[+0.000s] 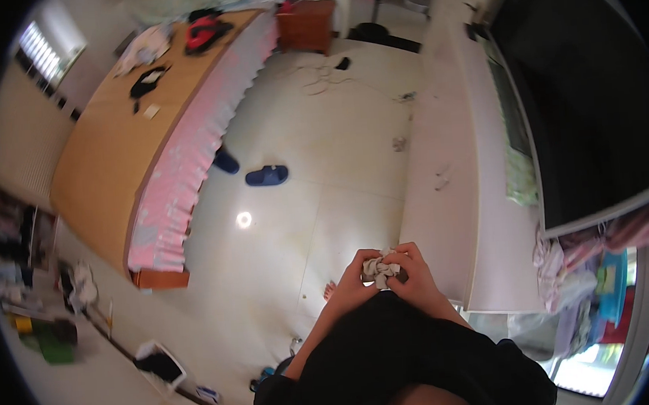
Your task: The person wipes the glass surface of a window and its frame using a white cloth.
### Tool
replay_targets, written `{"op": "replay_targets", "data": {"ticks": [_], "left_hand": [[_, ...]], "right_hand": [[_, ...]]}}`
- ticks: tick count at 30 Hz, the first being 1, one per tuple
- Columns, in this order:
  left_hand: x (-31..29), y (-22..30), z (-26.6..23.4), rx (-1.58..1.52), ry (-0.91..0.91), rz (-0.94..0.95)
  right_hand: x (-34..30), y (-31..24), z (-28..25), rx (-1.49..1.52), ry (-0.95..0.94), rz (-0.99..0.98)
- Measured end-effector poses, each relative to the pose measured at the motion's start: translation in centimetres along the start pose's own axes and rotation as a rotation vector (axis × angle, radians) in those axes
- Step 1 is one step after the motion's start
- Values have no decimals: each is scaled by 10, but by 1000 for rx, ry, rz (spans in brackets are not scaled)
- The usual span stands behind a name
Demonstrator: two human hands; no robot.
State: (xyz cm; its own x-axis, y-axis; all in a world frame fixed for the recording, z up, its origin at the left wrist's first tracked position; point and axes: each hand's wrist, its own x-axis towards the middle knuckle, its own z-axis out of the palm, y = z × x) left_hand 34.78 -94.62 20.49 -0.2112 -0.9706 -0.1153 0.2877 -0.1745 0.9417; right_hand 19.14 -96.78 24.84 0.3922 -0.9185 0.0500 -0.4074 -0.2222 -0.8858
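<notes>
Low in the picture, in front of my black top, both hands meet around a crumpled off-white bundle (381,271). Whether it is paper or cloth cannot be made out. My left hand (355,279) grips its left side with bent fingers. From the right, my right hand (415,274) closes over it, the fingers curled onto its top. Something brownish shows at the bundle's edges between the hands, too small to name.
A white cabinet (444,194) runs along the right below a large dark television (596,101). At left stands a bed (111,157) with a pink skirt. Blue slippers (267,176) and a loose cable (320,82) lie on the tiled floor. A white bin (171,356) stands lower left.
</notes>
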Motion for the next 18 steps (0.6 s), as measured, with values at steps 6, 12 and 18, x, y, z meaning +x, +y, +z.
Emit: {"op": "replay_targets", "data": {"ticks": [6,12,18], "left_hand": [[30,-2,21,404,-44,238],[25,24,-17,381,118,283],[6,9,-107,-7,234,164]], "right_hand": [[-11,9,-14,108,175,121],[28,5,18,539,-14,139],[94,-8,87,352,-101,16]]}}
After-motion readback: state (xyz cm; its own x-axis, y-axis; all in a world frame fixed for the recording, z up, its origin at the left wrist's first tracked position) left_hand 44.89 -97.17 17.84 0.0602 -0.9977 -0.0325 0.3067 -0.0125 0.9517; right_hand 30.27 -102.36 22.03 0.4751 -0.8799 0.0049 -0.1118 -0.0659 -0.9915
